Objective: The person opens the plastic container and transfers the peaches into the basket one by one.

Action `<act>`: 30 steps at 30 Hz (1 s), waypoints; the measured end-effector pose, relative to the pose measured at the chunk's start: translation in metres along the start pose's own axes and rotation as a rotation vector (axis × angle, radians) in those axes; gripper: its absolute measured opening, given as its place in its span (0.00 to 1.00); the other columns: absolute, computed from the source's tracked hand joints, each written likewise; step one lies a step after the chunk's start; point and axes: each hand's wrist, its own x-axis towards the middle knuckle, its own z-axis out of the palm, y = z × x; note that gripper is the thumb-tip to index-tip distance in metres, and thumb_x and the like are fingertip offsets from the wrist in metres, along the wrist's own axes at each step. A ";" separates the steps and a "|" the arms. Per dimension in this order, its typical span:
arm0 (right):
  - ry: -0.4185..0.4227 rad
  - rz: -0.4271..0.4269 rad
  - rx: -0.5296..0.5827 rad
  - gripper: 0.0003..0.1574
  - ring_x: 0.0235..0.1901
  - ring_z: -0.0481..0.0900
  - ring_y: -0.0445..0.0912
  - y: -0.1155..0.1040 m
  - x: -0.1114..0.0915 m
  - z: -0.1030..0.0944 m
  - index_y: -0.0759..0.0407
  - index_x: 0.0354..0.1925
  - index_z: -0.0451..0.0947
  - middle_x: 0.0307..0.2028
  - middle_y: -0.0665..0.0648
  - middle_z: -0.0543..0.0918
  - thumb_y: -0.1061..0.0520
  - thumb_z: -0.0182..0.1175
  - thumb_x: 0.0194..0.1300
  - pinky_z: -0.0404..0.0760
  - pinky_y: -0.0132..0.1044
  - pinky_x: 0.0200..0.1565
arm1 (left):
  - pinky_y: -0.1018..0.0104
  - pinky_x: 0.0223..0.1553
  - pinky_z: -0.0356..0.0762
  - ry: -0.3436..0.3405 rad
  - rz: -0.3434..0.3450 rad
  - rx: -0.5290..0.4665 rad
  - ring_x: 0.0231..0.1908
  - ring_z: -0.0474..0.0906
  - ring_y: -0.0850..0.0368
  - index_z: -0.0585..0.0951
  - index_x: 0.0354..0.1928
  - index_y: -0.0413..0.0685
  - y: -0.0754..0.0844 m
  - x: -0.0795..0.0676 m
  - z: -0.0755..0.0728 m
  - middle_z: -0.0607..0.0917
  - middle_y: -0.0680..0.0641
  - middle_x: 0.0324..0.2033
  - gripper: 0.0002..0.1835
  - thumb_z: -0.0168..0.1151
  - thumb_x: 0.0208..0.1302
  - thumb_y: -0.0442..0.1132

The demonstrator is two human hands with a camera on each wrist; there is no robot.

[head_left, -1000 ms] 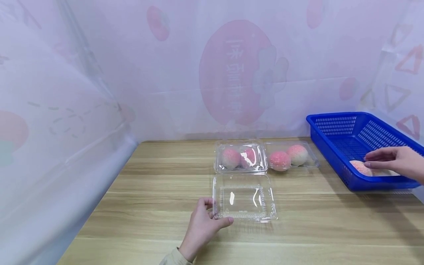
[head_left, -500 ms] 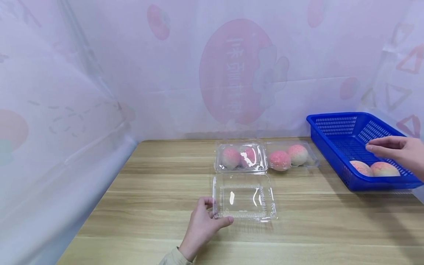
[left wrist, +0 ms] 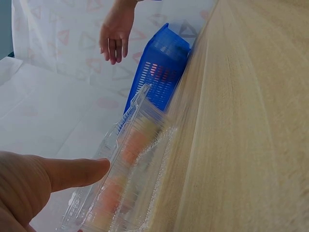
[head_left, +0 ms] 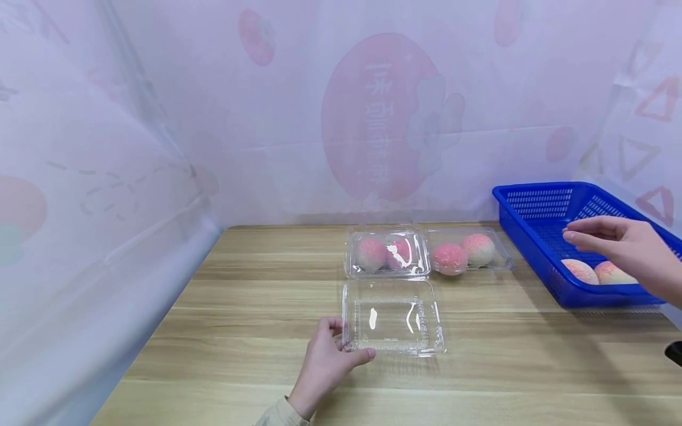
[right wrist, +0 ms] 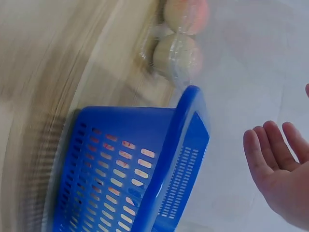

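My left hand [head_left: 333, 364] holds the near left corner of an empty clear plastic clamshell tray [head_left: 391, 322], thumb at the front edge and fingers along the left side. In the left wrist view, the thumb [left wrist: 79, 172] lies against the clear plastic. Behind the tray, two pink-and-white peaches [head_left: 372, 254] show through clear, shiny plastic. My right hand [head_left: 631, 248] is over the blue basket [head_left: 524, 245] with nothing in it, its fingers loosely bent. Two paler peaches [head_left: 581, 271] sit at the near end of that basket. In the right wrist view the right hand [right wrist: 285, 169] is above the basket rim.
To the right of the clamshell, another clear plastic container [head_left: 501, 257] has two peaches [head_left: 450, 258] at it. A printed white cloth [head_left: 277, 148] stands behind the wooden table [head_left: 256, 307] and along its sides. A small black object [head_left: 674, 353] shows at the right edge.
My right hand has let go of a peach in the basket, lifted, and moved a little left above it. The left hand and clamshell have stayed put.
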 end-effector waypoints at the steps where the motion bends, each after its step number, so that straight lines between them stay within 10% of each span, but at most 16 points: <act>1: 0.008 -0.005 0.002 0.37 0.35 0.72 0.22 -0.002 -0.001 0.002 0.64 0.62 0.71 0.39 0.31 0.77 0.39 0.59 0.69 0.74 0.18 0.32 | 0.59 0.47 0.83 0.001 0.000 -0.001 0.56 0.74 0.32 0.66 0.54 0.32 0.000 0.000 0.000 0.70 0.25 0.59 0.42 0.82 0.40 0.37; 17: -0.071 -0.077 0.313 0.23 0.40 0.84 0.38 -0.035 -0.029 0.057 0.65 0.56 0.74 0.42 0.44 0.86 0.49 0.57 0.73 0.84 0.29 0.39 | 0.58 0.47 0.83 -0.008 0.003 -0.016 0.55 0.74 0.31 0.66 0.55 0.31 0.003 -0.002 -0.001 0.70 0.24 0.59 0.42 0.82 0.41 0.36; 30: -0.229 -0.014 0.415 0.32 0.41 0.84 0.47 -0.083 -0.031 0.112 0.71 0.59 0.71 0.45 0.62 0.83 0.45 0.57 0.73 0.85 0.35 0.44 | 0.58 0.46 0.84 0.003 -0.004 -0.018 0.55 0.74 0.31 0.66 0.55 0.32 0.004 -0.003 -0.002 0.70 0.25 0.59 0.42 0.82 0.41 0.37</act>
